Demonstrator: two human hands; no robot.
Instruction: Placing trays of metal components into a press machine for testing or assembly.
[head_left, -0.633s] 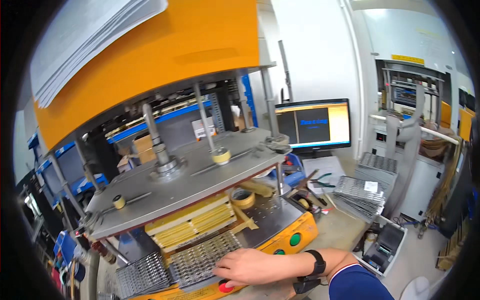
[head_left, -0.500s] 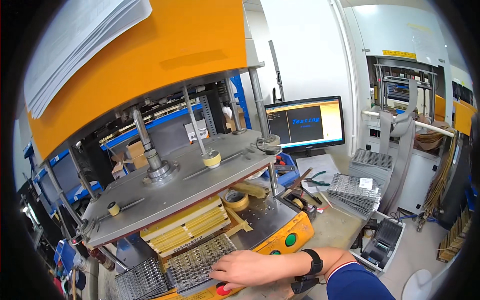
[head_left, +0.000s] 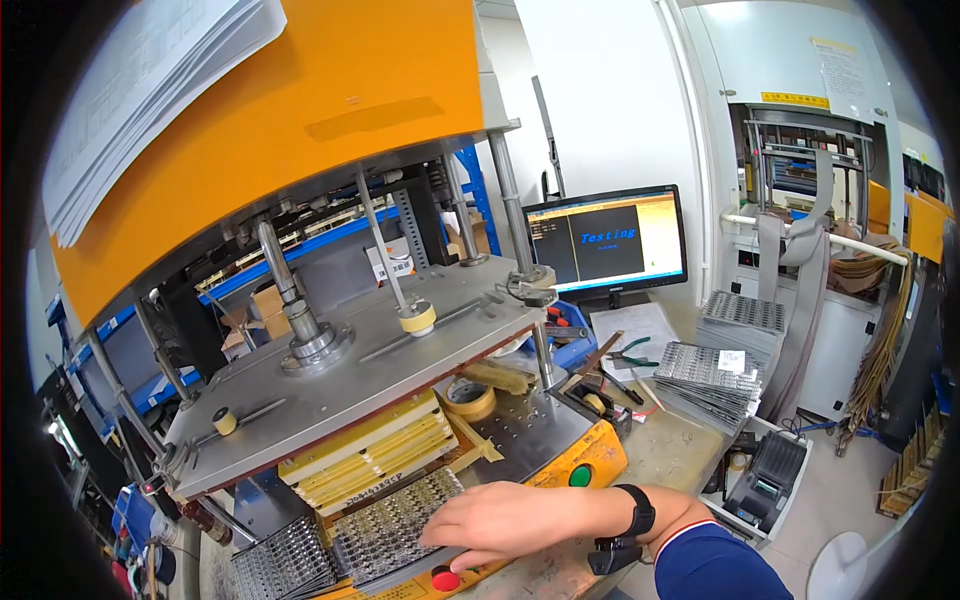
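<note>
Bare R hand [head_left: 490,525] is just up & right of round red btn [head_left: 445,578], fingers a bit bent, thumb apart; can't tell if they grip. Flat silver bumpy sheets [head_left: 385,528]: piled up & left of btn. L hand: can't tell.

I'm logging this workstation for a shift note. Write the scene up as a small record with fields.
Right hand: at the right edge of a silvery patterned panel; whether it grips cannot be told
Left hand: not in view
Nearest control: red button, close below the right hand
Other control: green button on the orange front edge
Machine: orange housing above a grey metal plate
Screen: monitor, lit, blue lettering
Bench: green-handled pliers on white paper
</note>
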